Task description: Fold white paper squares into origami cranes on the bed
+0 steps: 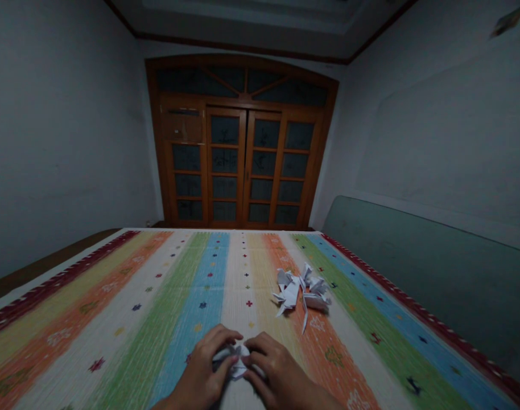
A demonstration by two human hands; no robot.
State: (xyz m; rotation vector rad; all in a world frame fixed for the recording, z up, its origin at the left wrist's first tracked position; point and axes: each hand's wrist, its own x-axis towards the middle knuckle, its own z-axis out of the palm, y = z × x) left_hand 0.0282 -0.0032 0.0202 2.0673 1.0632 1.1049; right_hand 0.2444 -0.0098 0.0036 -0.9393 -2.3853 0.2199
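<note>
Between my two hands, low in the middle of the view, is a small piece of folded white paper. My left hand grips its left side, thumb on the near part and fingers curled over the far edge. On the right side my right hand pinches it with bent fingers. The paper is close to the tablecloth; its outer parts are hidden by my fingers. Farther off to the right lies a loose pile of folded white paper figures with pointed ends, apart from both hands.
A striped, patterned tablecloth covers the table. A greenish panel stands along the right side. Wooden doors with glass panes are beyond the table's far edge, between pale walls.
</note>
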